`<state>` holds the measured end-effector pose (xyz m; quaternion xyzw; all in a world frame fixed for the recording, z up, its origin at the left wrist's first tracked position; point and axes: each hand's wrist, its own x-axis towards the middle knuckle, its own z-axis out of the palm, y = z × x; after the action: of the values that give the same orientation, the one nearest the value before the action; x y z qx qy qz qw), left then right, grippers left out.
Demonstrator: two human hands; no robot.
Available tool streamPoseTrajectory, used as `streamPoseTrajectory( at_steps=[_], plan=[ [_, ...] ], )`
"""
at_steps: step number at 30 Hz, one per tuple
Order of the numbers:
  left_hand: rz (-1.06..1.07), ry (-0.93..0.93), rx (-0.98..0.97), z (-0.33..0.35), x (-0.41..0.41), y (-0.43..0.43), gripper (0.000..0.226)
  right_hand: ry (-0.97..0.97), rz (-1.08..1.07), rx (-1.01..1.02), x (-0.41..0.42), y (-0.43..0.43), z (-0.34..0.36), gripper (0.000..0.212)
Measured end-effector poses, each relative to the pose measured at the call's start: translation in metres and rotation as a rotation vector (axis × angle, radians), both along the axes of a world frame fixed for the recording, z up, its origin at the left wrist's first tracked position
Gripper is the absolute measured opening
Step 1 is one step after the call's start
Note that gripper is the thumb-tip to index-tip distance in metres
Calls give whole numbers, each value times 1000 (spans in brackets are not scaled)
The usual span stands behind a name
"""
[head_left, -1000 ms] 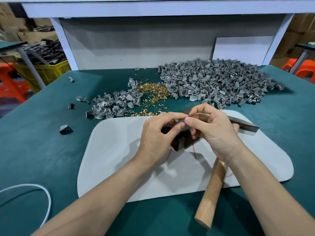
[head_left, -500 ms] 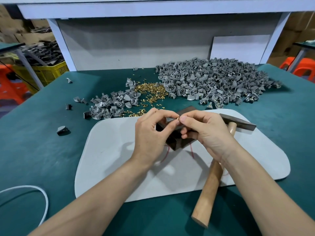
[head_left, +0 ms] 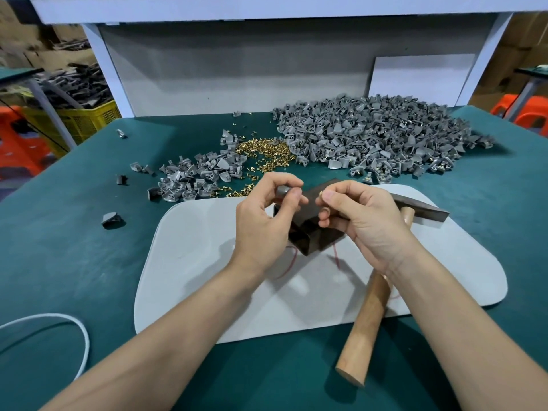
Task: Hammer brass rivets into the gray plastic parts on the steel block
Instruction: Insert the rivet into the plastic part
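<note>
Head view: left hand [head_left: 261, 221] curled, thumb and forefinger pinching one gray plastic part [head_left: 283, 189]; right hand [head_left: 364, 221] curled, thumb and forefinger pinching a single brass rivet [head_left: 320, 193], the two hands near each other but apart, both above the steel block [head_left: 308, 235]. Block stands on the white mat [head_left: 207, 277]; hammer [head_left: 367, 315] lies unheld under the right wrist, its head on the mat. Heap of gray parts [head_left: 379, 137] and loose rivet pile [head_left: 267, 152] lie beyond on the green table [head_left: 74, 262].
</note>
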<state>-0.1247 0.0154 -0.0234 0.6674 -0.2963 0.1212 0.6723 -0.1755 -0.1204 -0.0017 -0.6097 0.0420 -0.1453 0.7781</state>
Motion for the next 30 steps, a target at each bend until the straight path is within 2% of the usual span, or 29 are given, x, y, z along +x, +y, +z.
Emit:
streamPoseTrajectory(
  at_steps=[5, 11, 17, 21, 26, 30],
  plan=[
    [-191, 50, -76, 3, -7, -2, 28, -1, 64, 39, -2, 1, 3, 10],
    [-317, 119, -35, 6, -14, -2, 14, 38, 80, -88, -7, 2, 6, 14],
    [-398, 204, -36, 6, -13, -3, 16, 29, 158, -18, -6, 5, 4, 6],
    [-296, 125, 9, 2, -9, -4, 14, 4, 134, 13, -5, 5, 3, 7],
    [-200, -62, 71, -1, -9, -3, 24, -11, 137, 50, -4, 4, 3, 9],
    [-7, -188, 184, 0, -5, -2, 26, -52, 117, 55, -1, 2, -1, 13]
  ],
)
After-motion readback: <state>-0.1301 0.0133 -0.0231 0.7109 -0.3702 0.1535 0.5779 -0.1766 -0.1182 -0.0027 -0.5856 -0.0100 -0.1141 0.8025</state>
